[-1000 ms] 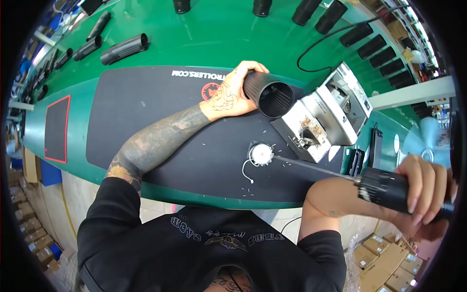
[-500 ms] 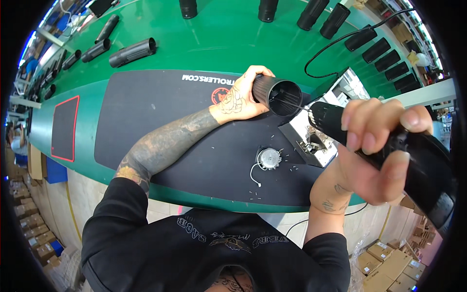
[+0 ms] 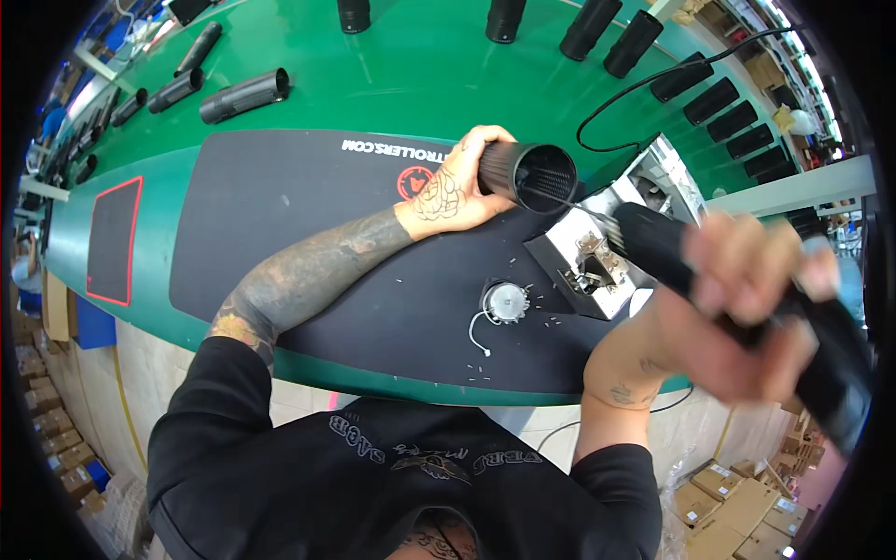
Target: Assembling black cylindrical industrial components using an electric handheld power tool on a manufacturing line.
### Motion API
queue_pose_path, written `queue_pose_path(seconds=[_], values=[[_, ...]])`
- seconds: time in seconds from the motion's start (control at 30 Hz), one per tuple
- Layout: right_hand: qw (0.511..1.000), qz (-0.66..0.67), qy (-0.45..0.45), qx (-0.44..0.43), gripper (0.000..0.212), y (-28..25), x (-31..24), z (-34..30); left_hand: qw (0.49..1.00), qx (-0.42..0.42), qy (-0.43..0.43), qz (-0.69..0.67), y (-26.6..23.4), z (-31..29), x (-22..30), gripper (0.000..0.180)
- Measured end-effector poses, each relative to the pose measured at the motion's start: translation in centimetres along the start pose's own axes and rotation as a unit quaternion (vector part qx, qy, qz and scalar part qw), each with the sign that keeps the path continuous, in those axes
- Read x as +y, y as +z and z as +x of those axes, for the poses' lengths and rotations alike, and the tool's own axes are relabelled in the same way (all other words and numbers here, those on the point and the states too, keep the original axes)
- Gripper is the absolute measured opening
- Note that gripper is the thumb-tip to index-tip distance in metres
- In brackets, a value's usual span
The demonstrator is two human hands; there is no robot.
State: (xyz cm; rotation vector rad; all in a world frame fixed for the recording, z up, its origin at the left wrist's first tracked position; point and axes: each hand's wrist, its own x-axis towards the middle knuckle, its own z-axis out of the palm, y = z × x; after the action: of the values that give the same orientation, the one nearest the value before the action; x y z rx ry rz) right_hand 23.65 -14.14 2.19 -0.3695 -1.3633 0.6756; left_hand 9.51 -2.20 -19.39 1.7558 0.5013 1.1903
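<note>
My left hand (image 3: 459,187) is wrapped round a black perforated cylinder housing (image 3: 501,170), its open end facing right. Smeared by motion, my right hand (image 3: 747,303) grips a black power screwdriver (image 3: 653,245). The driver's long thin bit reaches toward the mouth of the cylinder; where its tip ends I cannot make out. Below the cylinder, a small round silver motor (image 3: 506,303) with a white lead lies on the black mat (image 3: 373,308). Several tiny screws (image 3: 553,323) are scattered around it. A metal box-shaped fixture (image 3: 597,257) stands just right of the cylinder, partly behind the driver.
Several black cylinders lie at the far left, including one long cylinder (image 3: 245,96). More stand or lie along the far right, such as an upright cylinder (image 3: 633,44). A black cable (image 3: 583,121) curves over the green table (image 3: 411,89). Cardboard boxes (image 3: 737,504) sit on the floor.
My right hand has drawn the screwdriver a little right and downward, away from the cylinder. My left hand still holds the cylinder. The whole view has shifted slightly.
</note>
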Motion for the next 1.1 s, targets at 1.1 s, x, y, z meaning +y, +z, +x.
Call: queue_pose_path(seconds=[1.1], values=[[0.999,-0.002,0.037,-0.027,0.033,1.6,-1.0,-0.2,0.997,0.058,0.054,0.027,-0.3,0.6,-1.0,0.055]])
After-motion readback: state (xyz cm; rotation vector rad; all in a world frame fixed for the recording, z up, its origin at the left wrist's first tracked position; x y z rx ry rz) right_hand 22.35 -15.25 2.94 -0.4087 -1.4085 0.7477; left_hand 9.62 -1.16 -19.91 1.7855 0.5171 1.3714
